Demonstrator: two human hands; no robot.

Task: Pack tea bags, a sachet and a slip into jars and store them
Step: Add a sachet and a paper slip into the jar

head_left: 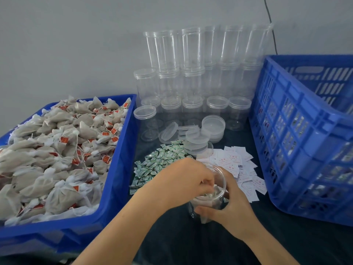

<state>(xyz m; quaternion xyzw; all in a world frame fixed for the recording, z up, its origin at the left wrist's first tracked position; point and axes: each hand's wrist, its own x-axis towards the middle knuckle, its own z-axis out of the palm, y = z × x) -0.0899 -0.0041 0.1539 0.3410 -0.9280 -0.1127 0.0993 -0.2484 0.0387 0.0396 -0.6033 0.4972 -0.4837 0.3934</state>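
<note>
A clear plastic jar (221, 178) stands open on the dark table in front of me, with several tea bags (208, 202) inside. My right hand (233, 209) grips the jar's side from the right. My left hand (183, 178) is over the jar's mouth, its curled fingertips inside pinching a tea bag. Beyond the hands lie a heap of green-and-white sachets (162, 159) and, to its right, scattered white slips (235, 161). On the left, a blue bin (122, 169) is piled with loose tea bags (57, 150) that have red tags.
Empty clear jars (191, 54) are stacked against the back wall, some lidded. Loose lids (213, 125) lie in front of them. A tall blue slatted crate (298, 150) holding packed jars stands at the right, close to the slips.
</note>
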